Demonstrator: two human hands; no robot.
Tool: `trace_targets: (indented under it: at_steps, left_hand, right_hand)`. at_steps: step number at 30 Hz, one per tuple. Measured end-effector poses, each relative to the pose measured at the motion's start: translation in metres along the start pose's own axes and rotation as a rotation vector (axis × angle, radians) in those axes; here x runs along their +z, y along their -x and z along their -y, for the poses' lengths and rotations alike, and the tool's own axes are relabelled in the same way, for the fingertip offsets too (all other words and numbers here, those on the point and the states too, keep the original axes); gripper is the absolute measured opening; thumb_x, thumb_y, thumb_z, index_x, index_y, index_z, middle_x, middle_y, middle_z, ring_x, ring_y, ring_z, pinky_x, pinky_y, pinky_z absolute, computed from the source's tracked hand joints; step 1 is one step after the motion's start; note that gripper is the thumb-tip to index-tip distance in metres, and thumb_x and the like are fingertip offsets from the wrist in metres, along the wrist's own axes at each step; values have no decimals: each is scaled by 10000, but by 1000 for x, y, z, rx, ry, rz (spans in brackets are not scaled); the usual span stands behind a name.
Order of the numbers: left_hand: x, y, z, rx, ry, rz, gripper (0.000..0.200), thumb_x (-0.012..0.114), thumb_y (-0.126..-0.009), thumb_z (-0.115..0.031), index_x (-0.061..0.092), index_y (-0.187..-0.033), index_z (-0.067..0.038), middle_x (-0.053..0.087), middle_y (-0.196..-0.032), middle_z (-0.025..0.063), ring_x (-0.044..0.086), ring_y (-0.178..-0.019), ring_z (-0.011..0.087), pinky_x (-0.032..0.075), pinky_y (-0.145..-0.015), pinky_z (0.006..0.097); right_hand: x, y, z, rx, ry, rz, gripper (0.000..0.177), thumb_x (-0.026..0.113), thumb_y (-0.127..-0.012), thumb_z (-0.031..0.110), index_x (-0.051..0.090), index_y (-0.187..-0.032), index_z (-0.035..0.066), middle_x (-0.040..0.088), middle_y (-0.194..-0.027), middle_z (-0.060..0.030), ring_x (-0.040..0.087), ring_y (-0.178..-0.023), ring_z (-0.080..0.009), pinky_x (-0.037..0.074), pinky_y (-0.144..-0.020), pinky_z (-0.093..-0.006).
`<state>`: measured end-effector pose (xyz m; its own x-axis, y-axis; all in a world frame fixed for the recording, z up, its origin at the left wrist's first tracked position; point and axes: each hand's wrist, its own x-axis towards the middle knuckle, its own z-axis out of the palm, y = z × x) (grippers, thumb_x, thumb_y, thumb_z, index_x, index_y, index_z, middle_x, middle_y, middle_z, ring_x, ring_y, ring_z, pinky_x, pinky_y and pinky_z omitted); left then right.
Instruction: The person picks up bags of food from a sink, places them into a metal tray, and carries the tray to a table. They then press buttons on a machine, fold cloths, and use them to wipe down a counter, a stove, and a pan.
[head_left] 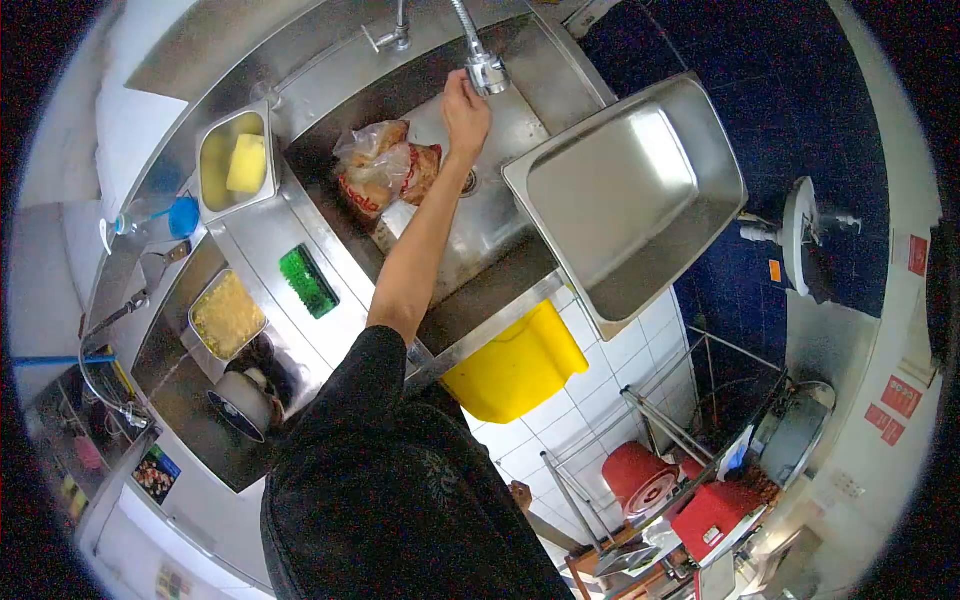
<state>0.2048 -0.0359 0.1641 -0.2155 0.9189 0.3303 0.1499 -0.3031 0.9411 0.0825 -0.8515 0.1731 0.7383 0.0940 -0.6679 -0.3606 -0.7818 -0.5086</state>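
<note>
My left hand (466,118) reaches over the sink (505,140), its fingers bent against the side of a metal faucet head (488,75) on a flexible hose. No water can be made out coming from it. Below my forearm, in the basin, lie clear plastic bags with red print and brownish food inside (385,172). A large, deep steel pan (610,180) rests tilted across the sink's right end. My right hand (520,495) shows only in small part beside my dark shirt, low and away from the sink; its fingers are mostly hidden.
Left of the sink are a green brush (308,281), a steel container with a yellow sponge (245,163), a tray of yellowish food (228,314) and a pot (243,403). A yellow plastic piece (520,365) hangs at the front edge. Red containers (640,477) stand lower right.
</note>
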Motion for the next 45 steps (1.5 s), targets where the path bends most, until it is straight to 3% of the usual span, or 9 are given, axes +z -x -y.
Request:
trace_targets:
  at_steps: [4, 15, 27, 29, 32, 35, 38, 44, 45]
  left_hand:
    - [-3, -2, -11, -41, -1, 121, 88, 512, -688, 5, 552, -766, 12, 555, -669, 197, 483, -563, 329, 385, -558, 388]
    - [-2, 10, 5, -73, 40, 119, 93, 506, -821, -43, 555, -786, 28, 571, -689, 226, 577, -615, 375, 423, -573, 433]
    - [-3, -1, -5, -167, -78, 92, 156, 487, -859, -93, 591, -862, 23, 593, -722, 233, 567, -634, 403, 437, -606, 440]
    - [-4, -3, -9, 164, -85, -79, 115, 521, -818, -44, 593, -894, 3, 589, -714, 199, 560, -629, 383, 446, -615, 429]
    - [-1, -5, 22, 299, -68, 22, 156, 538, -776, 1, 590, -924, -6, 576, -701, 170, 564, -624, 339, 443, -602, 408]
    - [-11, -5, -14, -16, 86, -9, 82, 532, -771, 8, 582, -836, 13, 545, -659, 158, 542, -581, 283, 419, -562, 379]
    - [-13, -4, -5, -117, 69, 72, 51, 531, -752, 30, 564, -789, 19, 527, -640, 134, 515, -557, 243, 389, -527, 358]
    - [-16, -6, -12, 46, 64, 89, 29, 506, -782, 8, 521, -764, 24, 492, -587, 127, 496, -538, 241, 377, -534, 361]
    - [-17, -6, -13, 48, 63, 91, 29, 506, -782, 8, 521, -764, 24, 492, -587, 127, 496, -538, 241, 377, -534, 361]
  right_hand:
    - [1, -1, 5, -25, 26, 4, 257, 625, -850, 238, 575, -1002, 38, 636, -791, -100, 612, -683, -197, 509, -575, -304]
    - [-14, -14, 18, -230, 217, 42, 299, 648, -853, 288, 603, -988, 26, 653, -773, -97, 608, -698, -170, 501, -627, -308]
    - [-11, -17, 32, -81, 75, 30, 269, 656, -849, 262, 606, -961, 22, 650, -772, -98, 594, -675, -153, 488, -611, -292]
    - [-11, -17, 34, -80, 73, 33, 264, 658, -849, 257, 606, -956, 21, 649, -772, -98, 591, -671, -150, 486, -608, -289]
    - [-10, -17, 37, -77, 62, 31, 257, 660, -848, 251, 607, -950, 20, 648, -772, -98, 588, -665, -146, 483, -604, -285]
    - [-9, -17, 39, -75, 46, 30, 250, 661, -847, 244, 607, -943, 19, 647, -772, -98, 584, -659, -142, 480, -600, -280]
    - [-6, -16, 39, -74, 20, 24, 243, 663, -846, 237, 608, -936, 19, 647, -772, -99, 580, -654, -137, 477, -596, -276]
    - [3, -8, 54, -125, -72, 44, 271, 653, -852, 274, 606, -937, 21, 650, -779, -96, 577, -646, -129, 476, -597, -276]
    - [6, -7, 64, -24, 75, 32, 285, 633, -843, 247, 577, -975, 1, 635, -804, -132, 605, -689, -184, 509, -610, -298]
